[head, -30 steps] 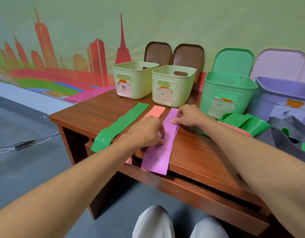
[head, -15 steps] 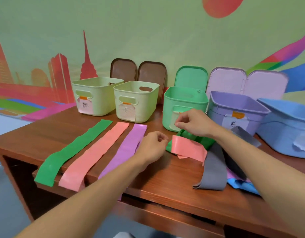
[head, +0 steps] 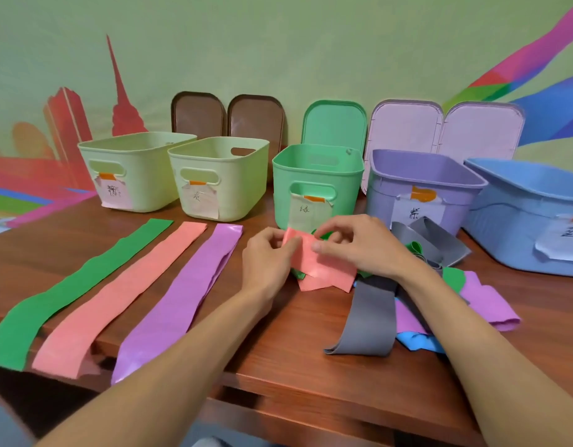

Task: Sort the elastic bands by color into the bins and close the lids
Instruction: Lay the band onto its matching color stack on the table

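Early stage, I'd say. No band shows inside any bin, though the insides are mostly hidden from this angle. The lids are all open: two brown lids (head: 227, 116) lean on the wall, the green lid (head: 333, 121) and lilac lids (head: 446, 127) stand up. Three strips lie flat side by side at the left of the table (head: 278, 366): green strip (head: 69, 291), pink strip (head: 117, 298), purple strip (head: 181, 295), near ends hanging over the front edge. An unsorted heap sits at the right, in front of the purple bin (head: 420, 185): grey band (head: 365, 317), plus green, purple and blue pieces. The item in hand is the pink band (head: 323, 269), just in front of the green bin (head: 317, 169). Its top edge is lifted and its lower end is crumpled on the table. The left hand (head: 265, 256) pinches its upper left corner and the right hand (head: 356, 246) pinches the top edge just beside, so the fingers (head: 333, 225) of both are clamped on it. The band looks thin, glossy, floppy and creased. Left to do: the heap, binning everything, then the lids.
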A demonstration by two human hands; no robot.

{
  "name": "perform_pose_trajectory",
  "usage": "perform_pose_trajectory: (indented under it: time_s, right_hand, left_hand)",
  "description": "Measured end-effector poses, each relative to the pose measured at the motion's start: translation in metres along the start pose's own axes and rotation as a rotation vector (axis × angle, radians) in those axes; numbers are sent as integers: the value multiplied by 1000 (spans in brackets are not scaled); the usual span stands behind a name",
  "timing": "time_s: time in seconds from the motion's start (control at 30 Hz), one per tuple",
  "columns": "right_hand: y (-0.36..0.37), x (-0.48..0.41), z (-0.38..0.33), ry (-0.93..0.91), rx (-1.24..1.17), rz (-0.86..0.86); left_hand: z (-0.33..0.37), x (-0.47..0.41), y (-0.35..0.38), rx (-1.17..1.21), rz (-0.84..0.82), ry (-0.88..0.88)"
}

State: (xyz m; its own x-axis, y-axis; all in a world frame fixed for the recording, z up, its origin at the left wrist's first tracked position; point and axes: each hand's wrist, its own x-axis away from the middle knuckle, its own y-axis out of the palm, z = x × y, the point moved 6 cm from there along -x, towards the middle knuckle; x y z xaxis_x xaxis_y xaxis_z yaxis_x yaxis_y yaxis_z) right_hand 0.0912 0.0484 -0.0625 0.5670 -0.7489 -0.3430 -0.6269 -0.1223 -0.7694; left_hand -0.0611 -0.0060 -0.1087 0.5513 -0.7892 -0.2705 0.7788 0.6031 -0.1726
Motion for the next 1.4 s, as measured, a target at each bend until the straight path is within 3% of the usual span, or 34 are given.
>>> perform_pose_trajectory:
  time_s: [0.1,0.3,0.5,0.7,0.9,1.1,1.23,1.4]
  right_hand:
    - [-1,-2,-1,-28,-53,21]
    - [-9,4,-11,-68,-408,-52]
    - [-18,7,-8,-24,-829,-9]
    - [-28,4,1,-24,-1006,88]
    - [-32,5,4,-20,-891,184]
    - [-36,3,16,52,-879,389]
    - [-42,5,20,61,-932,507]
    - [-44,7,27,96,-868,597]
  left_hand:
    - [-4,-2,-5,81,25,28]
    - [1,4,-6,255,-21,71]
    - [10,9,-1,174,-146,173]
    - [16,14,9,201,-271,94]
    - [22,25,25,-24,-401,221]
    - [19,22,27,-162,-360,295]
    - [18,20,25,-109,-353,290]
    - [20,20,19,128,-336,181]
